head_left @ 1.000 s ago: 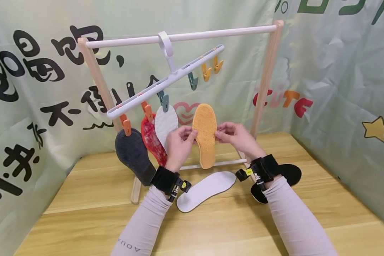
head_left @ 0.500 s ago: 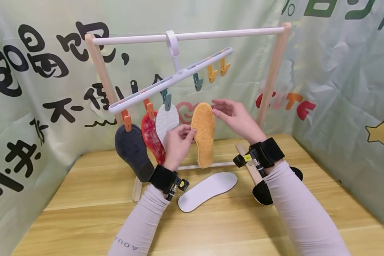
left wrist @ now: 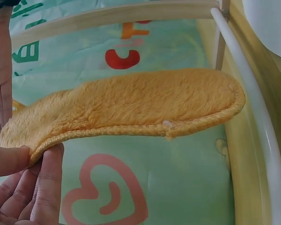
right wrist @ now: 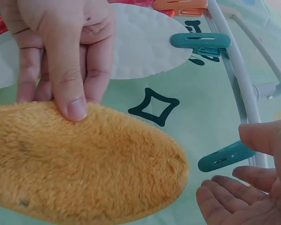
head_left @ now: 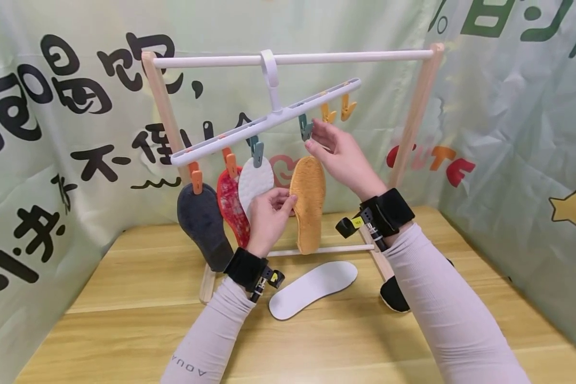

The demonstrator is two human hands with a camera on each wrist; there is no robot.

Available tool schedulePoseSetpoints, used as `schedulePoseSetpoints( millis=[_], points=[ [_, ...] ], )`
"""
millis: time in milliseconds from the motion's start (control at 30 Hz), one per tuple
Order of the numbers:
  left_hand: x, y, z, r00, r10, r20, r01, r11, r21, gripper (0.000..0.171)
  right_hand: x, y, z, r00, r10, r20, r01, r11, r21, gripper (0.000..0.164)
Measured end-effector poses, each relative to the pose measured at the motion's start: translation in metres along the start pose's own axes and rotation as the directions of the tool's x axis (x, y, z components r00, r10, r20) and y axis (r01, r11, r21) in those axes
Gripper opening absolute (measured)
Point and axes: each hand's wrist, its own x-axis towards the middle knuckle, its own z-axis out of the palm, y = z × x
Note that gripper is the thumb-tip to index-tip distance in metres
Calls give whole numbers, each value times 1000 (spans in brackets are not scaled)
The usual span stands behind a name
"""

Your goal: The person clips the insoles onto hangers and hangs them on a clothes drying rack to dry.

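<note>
My left hand (head_left: 268, 221) pinches a fuzzy orange insole (head_left: 309, 208) by its left edge between thumb and fingers. The insole stands upright below the hanger's raised side. My right hand (head_left: 343, 160) is up at a teal clip (head_left: 305, 128) on the white hanger (head_left: 240, 132). In the right wrist view the thumb and fingers lie either side of that teal clip (right wrist: 225, 157), with a gap showing between them. Left of the insole, a white insole (head_left: 255, 178), a red patterned insole (head_left: 233, 208) and a dark grey insole (head_left: 199, 224) hang from clips.
The hanger tilts down to the left on a rack's white rod (head_left: 345, 56). Two yellow clips (head_left: 348, 108) hang near its right end. A white insole (head_left: 312, 290) lies on the wooden table (head_left: 317, 352). A black insole (head_left: 393, 296) is partly hidden by the right arm.
My right hand has let go of the orange insole and risen to the teal clip. The left hand keeps its hold on the insole. The head view has shifted slightly.
</note>
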Motion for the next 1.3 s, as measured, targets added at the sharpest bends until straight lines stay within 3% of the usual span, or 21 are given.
schedulePoseSetpoints(
  millis=[767,1300],
  points=[
    [0,7,-2,1000,7,18,-6,999,-36,15,10,-8,-1,999,-17,-30,21,993,116,53],
    [0,9,-3,1000,29,8,-28,999,-31,14,3,-10,0,995,-71,-75,76,994,75,41]
  ],
)
